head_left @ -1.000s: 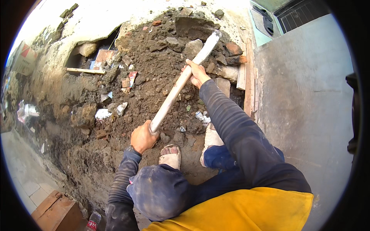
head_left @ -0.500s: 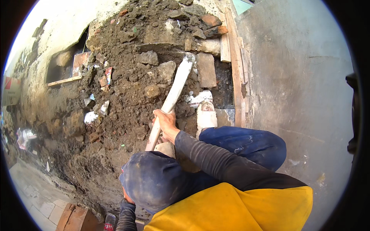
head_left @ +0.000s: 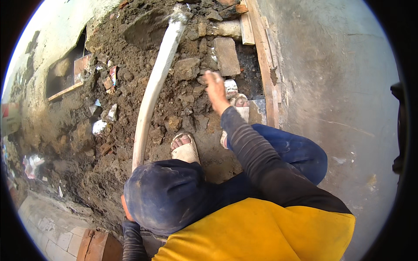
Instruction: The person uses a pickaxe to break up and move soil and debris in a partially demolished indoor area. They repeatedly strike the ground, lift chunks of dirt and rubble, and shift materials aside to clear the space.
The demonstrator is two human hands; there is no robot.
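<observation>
- Right hand (head_left: pixel 215 89), raised clear of the soil with fingers loosely curled and blurred; it grips nothing, and the pale tool handle (head_left: pixel 154 87) stands apart to its left.
- Left hand (head_left: pixel 127 209), largely hidden beneath the dark cap (head_left: pixel 163 195); only a sliver shows near the handle's lower end, so its grip cannot be judged.
- Tool handle: long axis runs from the cap upward and slightly rightward, ending in a soil-caked blade (head_left: pixel 148 28) at the top of the heap, far beyond the right hand.
- Sandalled feet: one (head_left: pixel 185 148) just below-left of the right hand, the other (head_left: pixel 237 106) directly beneath it, both on dirt.
- Flat grey stone slab (head_left: pixel 226 54) immediately above the right hand, with rubble lumps (head_left: pixel 187 67) to its left.
- Wooden planks (head_left: pixel 265 56) to the hand's right form a straight edge; beyond them lies smooth grey concrete floor (head_left: pixel 331 87), the widest open surface.
- Torn white and reddish scraps of packaging (head_left: pixel 111 78) lie in the soil left of the handle; a white crumpled piece (head_left: pixel 99 127) sits lower.
- Red-and-white sign-like panel (head_left: pixel 9 117) at the far left rim; detail too blurred.
- Reddish bricks (head_left: pixel 98 245) below the cap, beside pale paving (head_left: pixel 52 226).
</observation>
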